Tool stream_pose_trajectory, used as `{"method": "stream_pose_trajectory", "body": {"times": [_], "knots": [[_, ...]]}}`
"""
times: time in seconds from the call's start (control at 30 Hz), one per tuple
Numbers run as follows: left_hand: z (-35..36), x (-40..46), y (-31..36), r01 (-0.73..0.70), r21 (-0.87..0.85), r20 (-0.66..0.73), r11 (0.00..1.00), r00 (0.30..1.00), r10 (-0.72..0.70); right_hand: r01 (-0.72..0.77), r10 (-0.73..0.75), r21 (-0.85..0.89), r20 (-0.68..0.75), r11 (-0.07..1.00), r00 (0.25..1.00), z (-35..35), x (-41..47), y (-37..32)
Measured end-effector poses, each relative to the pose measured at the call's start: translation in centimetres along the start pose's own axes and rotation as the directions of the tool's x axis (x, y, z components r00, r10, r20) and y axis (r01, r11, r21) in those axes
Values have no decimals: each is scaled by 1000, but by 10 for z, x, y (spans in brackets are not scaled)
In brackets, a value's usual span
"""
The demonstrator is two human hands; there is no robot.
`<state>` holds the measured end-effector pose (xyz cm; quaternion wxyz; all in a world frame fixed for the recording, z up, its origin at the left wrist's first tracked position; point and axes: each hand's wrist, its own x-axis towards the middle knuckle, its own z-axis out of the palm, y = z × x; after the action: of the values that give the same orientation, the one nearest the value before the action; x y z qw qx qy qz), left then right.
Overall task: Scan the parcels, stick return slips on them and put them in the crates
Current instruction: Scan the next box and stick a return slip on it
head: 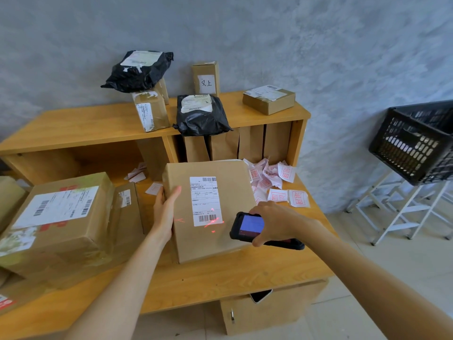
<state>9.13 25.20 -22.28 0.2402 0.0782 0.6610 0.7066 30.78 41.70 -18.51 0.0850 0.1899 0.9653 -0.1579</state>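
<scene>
One flat cardboard parcel lies mid-surface, stiff and probably light; best gripped by its side edges. At its 9 o'clock the left hand presses flat, fingers straight. At 4 o'clock the right hand holds one scanner. Several return slips at 1 o'clock.

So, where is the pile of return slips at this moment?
In the head view, the return slips lie on the right rear of the wooden desk, just right of the cardboard parcel being scanned and below the shelf unit.
</scene>
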Motion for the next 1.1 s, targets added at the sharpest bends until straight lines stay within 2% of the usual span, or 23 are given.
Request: {"method": "stream_pose_trajectory", "body": {"times": [0.4,0.63,0.73,0.9,1.03,1.1], "knots": [[-6,-7,-5,0,7,7,1000,1000,0,1,-1,-39,-5,999,1000,-5,-1,-5],[-10,-9,-7,9,19,16,1000,1000,-9,-57,58,-48,7,997,998,-5,-8,0],[-13,-13,-9,30,39,26,999,999,-31,-122,122,-23,-2,992,993,-3,-12,5],[-22,-15,-21,144,106,28,984,989,-148,-274,276,34,-95,961,957,6,-9,17],[-27,-14,-31,216,168,54,962,972,-228,-435,446,99,-197,895,873,19,-3,29],[-26,-14,-36,245,173,47,954,965,-257,-507,528,150,-197,849,826,27,0,36]]}}
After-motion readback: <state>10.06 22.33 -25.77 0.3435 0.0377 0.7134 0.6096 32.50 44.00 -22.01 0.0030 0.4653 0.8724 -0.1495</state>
